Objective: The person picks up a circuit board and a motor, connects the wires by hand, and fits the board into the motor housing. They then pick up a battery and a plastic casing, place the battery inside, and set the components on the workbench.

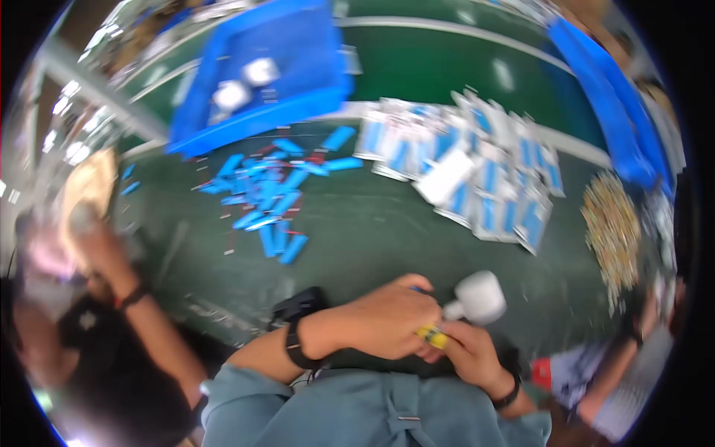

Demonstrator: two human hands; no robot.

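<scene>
Shirt: grey-green (387, 410), closest to us, at the bottom.
Yellow thing: small and bright (432, 336), poking out between our two hands, low in the middle; its dark marks are too blurry for us to read.
Left hand: ours (391, 320), curled tight around the yellow thing, with a bit of blue (421, 289) by its top knuckles.
Right hand: ours (474, 356), close up to the left one, fingers bent by the yellow thing; we cannot tell what they grip.
White thing: a square head (480, 298) on a short neck, just above our right hand; we cannot tell if it is held.
Black thing: dark lump (298, 304) by our left wrist.
Table: green (350, 231).
Blue pieces: messy heap (287, 203) with red wires, ahead to our left.
Packets: white and blue pile (488, 205), ahead to our right; any print is too blurry to read.
Tray: blue (305, 45), behind the blue pieces, with white blocks (260, 71) inside.
Thin bits: tan heap (611, 231), far right.
Neighbours: one arm on our left (160, 328), another on our right (614, 372).
</scene>
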